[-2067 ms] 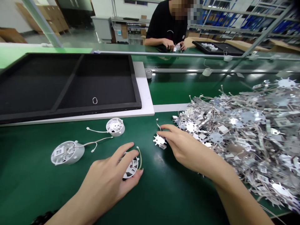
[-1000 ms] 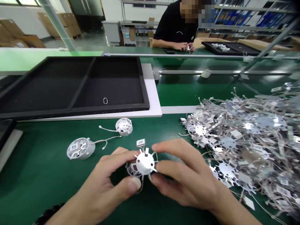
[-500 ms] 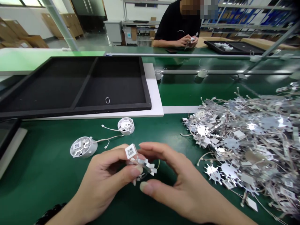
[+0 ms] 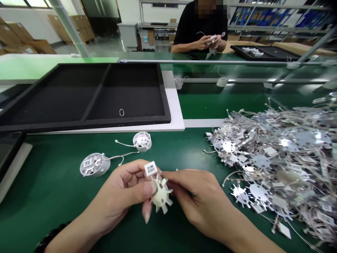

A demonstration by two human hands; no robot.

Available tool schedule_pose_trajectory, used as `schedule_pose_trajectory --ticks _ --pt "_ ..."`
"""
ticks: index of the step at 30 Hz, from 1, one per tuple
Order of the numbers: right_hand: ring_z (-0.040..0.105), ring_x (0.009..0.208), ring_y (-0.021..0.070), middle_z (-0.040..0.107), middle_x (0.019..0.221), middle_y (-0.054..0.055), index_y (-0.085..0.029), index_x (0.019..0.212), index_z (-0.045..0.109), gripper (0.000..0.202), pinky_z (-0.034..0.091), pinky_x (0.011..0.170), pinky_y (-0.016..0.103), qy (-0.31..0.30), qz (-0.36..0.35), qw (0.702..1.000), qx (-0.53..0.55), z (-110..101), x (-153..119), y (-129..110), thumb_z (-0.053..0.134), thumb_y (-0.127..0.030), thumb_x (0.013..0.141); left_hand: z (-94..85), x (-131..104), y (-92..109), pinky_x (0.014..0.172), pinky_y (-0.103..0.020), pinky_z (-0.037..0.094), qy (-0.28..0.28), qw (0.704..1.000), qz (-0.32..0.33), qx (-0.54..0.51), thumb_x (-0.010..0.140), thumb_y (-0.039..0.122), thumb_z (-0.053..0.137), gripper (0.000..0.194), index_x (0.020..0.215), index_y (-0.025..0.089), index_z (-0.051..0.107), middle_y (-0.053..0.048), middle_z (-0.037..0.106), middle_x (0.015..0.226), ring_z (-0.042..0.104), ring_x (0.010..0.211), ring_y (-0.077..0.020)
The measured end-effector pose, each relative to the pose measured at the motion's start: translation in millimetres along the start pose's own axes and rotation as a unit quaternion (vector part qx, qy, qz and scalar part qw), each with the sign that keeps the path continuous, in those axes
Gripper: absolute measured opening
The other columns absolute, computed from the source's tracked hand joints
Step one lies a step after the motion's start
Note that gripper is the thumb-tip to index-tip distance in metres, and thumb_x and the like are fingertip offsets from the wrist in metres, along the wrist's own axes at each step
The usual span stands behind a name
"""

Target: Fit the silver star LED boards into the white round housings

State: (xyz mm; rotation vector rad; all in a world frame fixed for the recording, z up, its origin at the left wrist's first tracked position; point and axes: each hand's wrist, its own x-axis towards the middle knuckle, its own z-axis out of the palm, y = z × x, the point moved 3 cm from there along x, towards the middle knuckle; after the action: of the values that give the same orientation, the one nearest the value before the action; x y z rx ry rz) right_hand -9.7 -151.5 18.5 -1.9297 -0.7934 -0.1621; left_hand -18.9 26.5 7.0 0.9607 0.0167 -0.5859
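Note:
My left hand [image 4: 123, 193] pinches a shiny star-shaped metal piece [image 4: 162, 196] with bent tabs between thumb and fingers. A white label [image 4: 151, 169] with a printed code stands up at its top. My right hand [image 4: 197, 191] is closed at the piece's right side, fingertips at its upper edge; what they grip is hidden. Behind my left hand lie two round white housings with wires: a larger one [image 4: 95, 165] holding a metal piece and label, and a smaller one [image 4: 142, 141].
A big heap of metal star pieces with wires [image 4: 273, 154] covers the right side. A black divided tray [image 4: 131, 121] lies at the back left. Across the table a person [image 4: 200, 28] handles a small part, beside another black tray [image 4: 279, 54].
The metal piece has turned so its flat face shows. My right hand has gone from spread fingers to closed fingers against the piece's upper right.

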Motion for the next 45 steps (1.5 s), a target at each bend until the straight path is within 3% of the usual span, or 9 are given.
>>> schedule_pose_trajectory --ticks 7,11,17,24,28,33,37,42,45 --pt "0.074 0.068 0.0167 0.083 0.089 0.004 -0.017 0.112 0.081 0.033 0.052 0.062 0.027 -0.052 0.068 0.996 -0.029 -1.7 -2.1 10.5 0.049 -0.013 0.103 -6.0 -2.0 -0.9 0.057 -0.010 0.059 -0.032 0.998 0.038 0.026 0.094 0.031 0.083 0.015 0.109 0.031 0.083 0.003 0.070 0.069 0.068 0.055 -0.0060" --pt "0.075 0.078 0.0202 0.083 0.097 0.005 -0.017 0.119 0.079 0.034 0.057 0.073 0.033 -0.067 0.083 0.993 -0.043 -6.8 -2.9 10.0 0.048 -0.014 0.103 -9.0 -1.3 6.7 0.062 -0.009 0.060 0.008 0.994 0.069 0.084 0.092 0.033 0.085 0.016 0.108 0.035 0.083 0.004 0.074 0.071 0.070 0.057 -0.0062" --pt "0.070 0.122 0.0196 0.075 0.134 0.004 -0.028 0.148 0.062 0.047 0.058 0.100 0.031 -0.110 0.163 0.970 0.140 -12.4 -4.4 0.5 0.058 -0.021 0.102 -6.8 -7.7 12.5 0.074 -0.009 0.062 0.063 0.961 0.099 0.250 0.092 0.038 0.085 0.012 0.103 0.036 0.086 0.002 0.079 0.091 0.076 0.081 -0.0103" --pt "0.067 0.076 0.0132 0.071 0.090 0.001 -0.025 0.114 0.081 0.021 0.054 0.070 0.025 -0.113 0.290 0.895 0.320 -1.4 1.6 4.2 0.067 -0.028 0.098 -4.5 -5.4 3.7 0.044 -0.012 0.057 0.034 0.991 0.030 0.129 0.092 0.035 0.084 0.012 0.099 0.029 0.077 0.004 0.076 0.075 0.069 0.057 -0.0111" --pt "0.063 0.073 0.0116 0.067 0.089 0.001 -0.023 0.093 0.083 0.019 0.048 0.066 0.024 -0.125 0.290 0.914 0.256 -7.5 4.4 6.2 0.065 -0.025 0.098 -10.2 -5.5 12.6 0.047 -0.013 0.056 0.062 0.972 0.031 0.223 0.093 0.046 0.081 0.018 0.094 0.028 0.081 0.002 0.075 0.079 0.065 0.053 -0.0084" --pt "0.058 0.075 0.0131 0.072 0.091 0.001 -0.025 0.107 0.082 0.023 0.043 0.065 0.025 -0.176 0.316 0.909 0.205 -11.2 2.7 8.6 0.060 -0.032 0.104 -15.8 -8.2 21.4 0.060 -0.015 0.056 0.086 0.901 0.106 0.412 0.103 0.046 0.067 0.018 0.104 0.036 0.082 0.002 0.076 0.104 0.070 0.077 -0.0113" --pt "0.043 0.066 0.0120 0.059 0.078 0.000 -0.021 0.097 0.080 0.028 0.032 0.056 0.025 -0.182 0.332 0.891 0.250 -5.3 2.7 10.4 0.068 -0.047 0.100 -15.2 -8.4 15.5 0.078 -0.017 0.059 0.085 0.881 0.129 0.447 0.106 0.042 0.061 0.022 0.117 0.043 0.080 0.003 0.074 0.115 0.070 0.108 -0.0174" --pt "0.041 0.067 0.0126 0.052 0.071 -0.002 -0.019 0.083 0.074 0.034 0.030 0.057 0.026 -0.175 0.338 0.888 0.257 -2.1 3.3 13.4 0.073 -0.050 0.097 -15.4 -7.2 14.9 0.071 -0.017 0.060 0.075 0.889 0.131 0.432 0.106 0.041 0.062 0.022 0.117 0.043 0.081 0.001 0.074 0.115 0.071 0.091 -0.0141" --pt "0.037 0.066 0.0116 0.045 0.068 -0.003 -0.018 0.075 0.065 0.040 0.029 0.059 0.026 -0.181 0.307 0.895 0.268 -5.2 2.8 12.1 0.065 -0.048 0.102 -15.7 -7.5 15.9 0.061 -0.015 0.059 0.050 0.929 0.109 0.349 0.104 0.043 0.067 0.018 0.112 0.042 0.083 0.001 0.074 0.108 0.066 0.069 -0.0083"
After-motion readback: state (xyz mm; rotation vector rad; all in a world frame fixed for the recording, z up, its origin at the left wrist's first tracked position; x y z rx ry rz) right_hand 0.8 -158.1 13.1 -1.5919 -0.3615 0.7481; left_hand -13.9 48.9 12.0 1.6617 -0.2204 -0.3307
